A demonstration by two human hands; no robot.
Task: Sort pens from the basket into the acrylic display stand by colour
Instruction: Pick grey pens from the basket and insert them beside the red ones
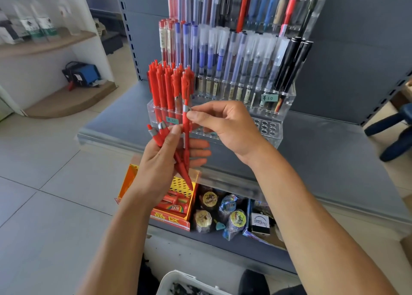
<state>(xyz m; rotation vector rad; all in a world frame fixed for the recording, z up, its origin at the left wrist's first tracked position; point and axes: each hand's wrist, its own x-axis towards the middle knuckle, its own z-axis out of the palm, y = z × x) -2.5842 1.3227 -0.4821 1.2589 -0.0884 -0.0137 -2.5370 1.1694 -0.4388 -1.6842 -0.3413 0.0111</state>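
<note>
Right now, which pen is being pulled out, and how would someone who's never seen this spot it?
Find the clear acrylic display stand on the grey shelf. In front of its lower left corner, the left hand grips a bunch of red pens. The one you want is the red pen standing upright above the bunch, the only one pinched by the right hand.

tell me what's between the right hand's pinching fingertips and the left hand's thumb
In the head view, only one upright red pen separates the right hand from the left hand.
</note>
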